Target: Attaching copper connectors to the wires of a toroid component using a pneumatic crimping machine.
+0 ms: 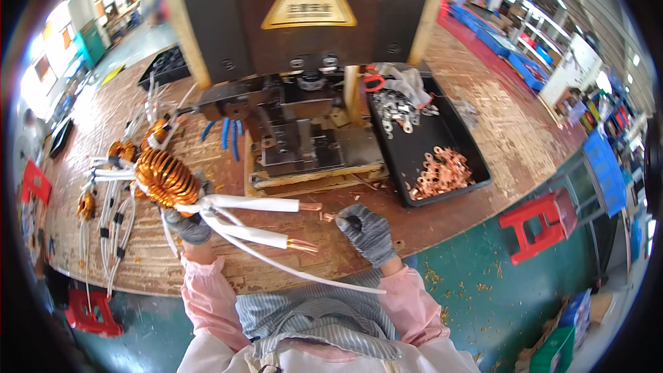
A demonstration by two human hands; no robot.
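My gloved left hand (190, 228) is closed round the base of a copper-wound toroidal coil (164, 178), lifted over the bench's front. Two thick white-sleeved leads run rightward from it, an upper lead (255, 203) and a lower lead (254, 233), both with bare copper strands at the ends. A thinner white wire (297, 271) curves below them toward my right cuff. In a grey glove, my right hand (367, 235) pinches a small copper terminal (328, 217) just beyond the upper lead's strands. Whether the two touch is too small to tell.
A press (304, 124) with a warning triangle stands ahead. Right of it, a black tray (396, 169) holds copper terminals (442, 173) and silvery terminals (404, 114). More wound coils (156, 134) lie left, near blue strips (225, 132). Red stools (535, 226) stand beyond the bench edge.
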